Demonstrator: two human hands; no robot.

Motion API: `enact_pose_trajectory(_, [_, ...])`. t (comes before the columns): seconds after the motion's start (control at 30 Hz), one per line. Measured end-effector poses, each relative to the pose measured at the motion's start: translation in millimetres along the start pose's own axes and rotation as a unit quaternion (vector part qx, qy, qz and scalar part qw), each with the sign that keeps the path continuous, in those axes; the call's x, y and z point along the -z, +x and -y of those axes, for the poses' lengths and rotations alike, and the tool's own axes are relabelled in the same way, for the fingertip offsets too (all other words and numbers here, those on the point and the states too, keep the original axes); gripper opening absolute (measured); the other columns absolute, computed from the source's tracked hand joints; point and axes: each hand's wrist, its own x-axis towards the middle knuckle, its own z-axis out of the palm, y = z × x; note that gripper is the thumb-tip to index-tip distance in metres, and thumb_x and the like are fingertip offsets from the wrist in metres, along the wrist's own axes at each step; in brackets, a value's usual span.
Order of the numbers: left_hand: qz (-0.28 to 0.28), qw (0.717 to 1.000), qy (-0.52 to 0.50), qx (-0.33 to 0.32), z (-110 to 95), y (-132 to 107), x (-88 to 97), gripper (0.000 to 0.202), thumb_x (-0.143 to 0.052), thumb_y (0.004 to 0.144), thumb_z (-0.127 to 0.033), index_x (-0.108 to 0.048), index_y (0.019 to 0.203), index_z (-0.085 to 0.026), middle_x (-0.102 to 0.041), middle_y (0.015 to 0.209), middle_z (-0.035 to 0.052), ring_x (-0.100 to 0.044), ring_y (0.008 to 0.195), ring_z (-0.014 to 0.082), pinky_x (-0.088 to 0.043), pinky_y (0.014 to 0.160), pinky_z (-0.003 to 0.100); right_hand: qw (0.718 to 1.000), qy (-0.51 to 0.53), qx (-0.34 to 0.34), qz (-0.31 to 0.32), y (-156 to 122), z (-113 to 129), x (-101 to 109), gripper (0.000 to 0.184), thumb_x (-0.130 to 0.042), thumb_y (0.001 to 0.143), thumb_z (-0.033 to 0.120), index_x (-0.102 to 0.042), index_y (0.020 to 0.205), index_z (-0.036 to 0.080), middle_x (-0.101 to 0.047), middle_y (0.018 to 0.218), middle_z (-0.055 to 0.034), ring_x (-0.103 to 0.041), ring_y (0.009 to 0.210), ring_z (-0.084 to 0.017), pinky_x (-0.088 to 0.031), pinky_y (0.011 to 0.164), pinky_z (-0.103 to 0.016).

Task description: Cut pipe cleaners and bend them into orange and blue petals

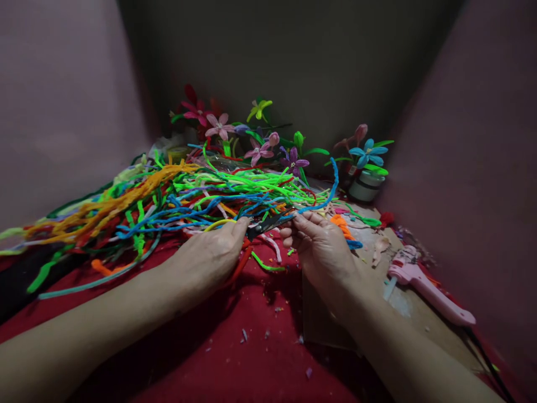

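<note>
My left hand (220, 246) is closed around a pair of dark-bladed scissors (266, 225), whose blades point right toward my other hand. Something red shows below its fingers; I cannot tell whether it is the scissors' handle or a red stem. Between the thumb and fingertips of my right hand (321, 240), a blue pipe cleaner (334, 182) is pinched, its free end curving upward. The blades meet or nearly meet the blue stem at my right fingertips. Just behind both hands lies a heap of multicoloured pipe cleaners (243, 182).
Pipe-cleaner flowers (255, 151) stand behind the heap. At right, a blue flower (368, 152) rises by a small jar (366, 187). A pink glue gun (432, 285) with a cord rests on cardboard (419, 336). Scraps dot the red cloth (260, 358). Walls rise at the back and sides.
</note>
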Motion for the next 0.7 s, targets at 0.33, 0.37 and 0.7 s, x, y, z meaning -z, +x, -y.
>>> enact_pose_trajectory(0.33, [0.001,1.0,0.005,-0.012,-5.0,1.0,11.7,0.038,-0.029,0.08,-0.005,-0.046,0.114,-0.006,-0.066,0.08,0.0129,-0.062,0.063,0.0189,-0.045,0.053,0.027,1.0,-0.014,0.001,-0.003,-0.9,0.6,-1.2,0.013,-0.062,0.07,0.011,-0.053,0.061,0.015,-0.063,0.053,-0.001,-0.06,0.046,-0.009,-0.046,0.041,-0.015])
enact_pose_trajectory(0.37, [-0.001,1.0,0.0,-0.006,-4.7,0.9,12.6,0.036,-0.029,0.08,-0.006,-0.047,0.111,-0.006,-0.065,0.073,0.0111,-0.061,0.058,0.0187,-0.043,0.05,0.026,1.0,-0.012,0.004,-0.005,-0.5,0.3,-0.9,0.014,-0.063,0.07,0.011,-0.053,0.061,0.015,-0.063,0.052,-0.0007,-0.06,0.046,-0.009,-0.045,0.041,-0.014])
enact_pose_trajectory(0.7, [-0.008,0.996,-0.083,-0.002,-0.6,0.3,10.8,0.033,-0.031,0.084,-0.013,-0.044,0.114,-0.01,-0.064,0.101,0.0171,-0.063,0.088,0.0255,-0.049,0.068,0.033,0.997,-0.05,0.059,0.007,0.9,-2.7,1.8,0.015,-0.063,0.072,0.013,-0.051,0.064,0.016,-0.062,0.054,0.002,-0.06,0.048,-0.009,-0.046,0.044,-0.016])
